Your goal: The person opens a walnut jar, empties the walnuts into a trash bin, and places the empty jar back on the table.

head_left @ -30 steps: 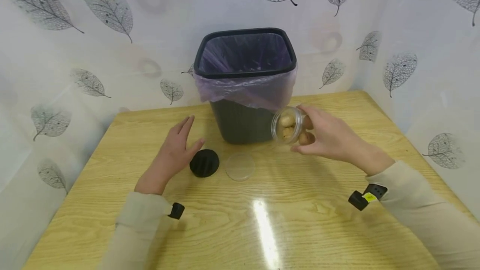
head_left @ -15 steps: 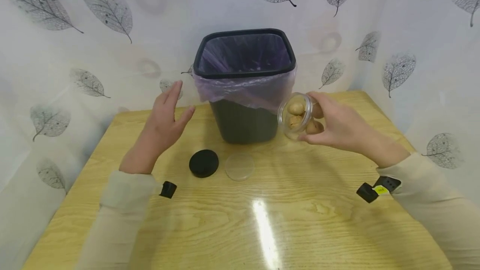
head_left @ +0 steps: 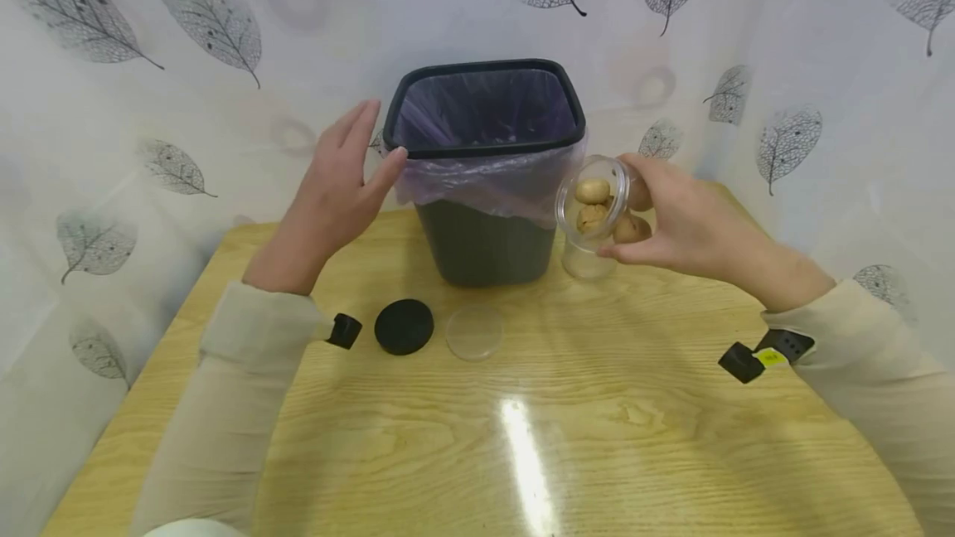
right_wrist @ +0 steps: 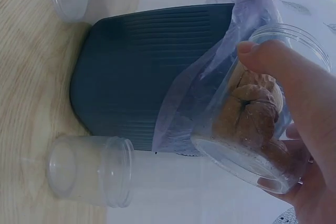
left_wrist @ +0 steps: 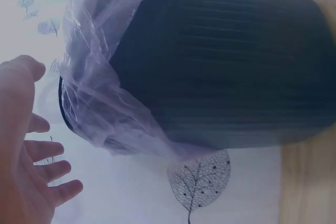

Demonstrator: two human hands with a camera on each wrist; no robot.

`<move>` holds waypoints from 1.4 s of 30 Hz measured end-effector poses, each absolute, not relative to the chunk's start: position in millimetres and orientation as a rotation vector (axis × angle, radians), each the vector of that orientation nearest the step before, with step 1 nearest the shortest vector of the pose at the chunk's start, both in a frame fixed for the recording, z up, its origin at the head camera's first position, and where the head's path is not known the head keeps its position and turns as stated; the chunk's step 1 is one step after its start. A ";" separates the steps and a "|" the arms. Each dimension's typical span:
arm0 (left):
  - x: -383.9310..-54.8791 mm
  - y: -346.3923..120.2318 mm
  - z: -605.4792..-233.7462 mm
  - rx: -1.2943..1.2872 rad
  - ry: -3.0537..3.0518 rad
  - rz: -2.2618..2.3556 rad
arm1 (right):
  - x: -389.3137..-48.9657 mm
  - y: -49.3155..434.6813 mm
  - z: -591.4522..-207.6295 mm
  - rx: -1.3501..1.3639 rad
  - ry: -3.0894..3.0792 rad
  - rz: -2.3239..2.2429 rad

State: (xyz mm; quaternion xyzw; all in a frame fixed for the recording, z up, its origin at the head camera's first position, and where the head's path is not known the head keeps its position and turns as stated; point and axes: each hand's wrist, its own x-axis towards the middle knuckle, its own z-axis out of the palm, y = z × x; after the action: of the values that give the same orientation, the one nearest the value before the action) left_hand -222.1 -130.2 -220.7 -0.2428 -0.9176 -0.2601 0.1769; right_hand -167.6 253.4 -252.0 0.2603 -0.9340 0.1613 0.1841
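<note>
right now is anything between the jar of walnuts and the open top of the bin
Nothing visible blocks it. The jar of walnuts, gripped by the right hand, hangs beside the bin, just below its rim. The left hand touches the far rim corner, clear of the opening.

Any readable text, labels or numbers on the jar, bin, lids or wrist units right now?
None can be read.
Jar of walnuts, in the right hand: no label visible.
Bin, black lid, clear lid: no markings visible.
Yellow sticker on the right wrist unit: too small to read.
</note>
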 end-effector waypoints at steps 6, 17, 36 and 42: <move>-230.1 -119.5 -208.1 -0.705 -2.634 -0.695 | -169.6 253.8 -243.2 0.814 -2.572 0.543; -245.7 -97.2 -190.8 -0.711 -2.698 -0.604 | -171.6 257.4 -219.7 0.771 -2.560 0.504; -277.7 -66.8 -176.8 -0.626 -2.966 -0.465 | -194.5 258.6 -170.1 0.779 -2.563 0.318; -280.4 -65.0 -175.3 -0.576 -3.067 -0.377 | -204.7 253.8 -152.8 0.721 -2.667 0.272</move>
State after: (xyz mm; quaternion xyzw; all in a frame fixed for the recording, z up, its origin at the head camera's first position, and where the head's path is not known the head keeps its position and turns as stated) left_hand -280.4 -65.0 -175.3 -0.1834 -0.9757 -0.1199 -0.0007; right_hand -204.7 253.8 -152.8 0.2553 -0.9447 0.0964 0.1818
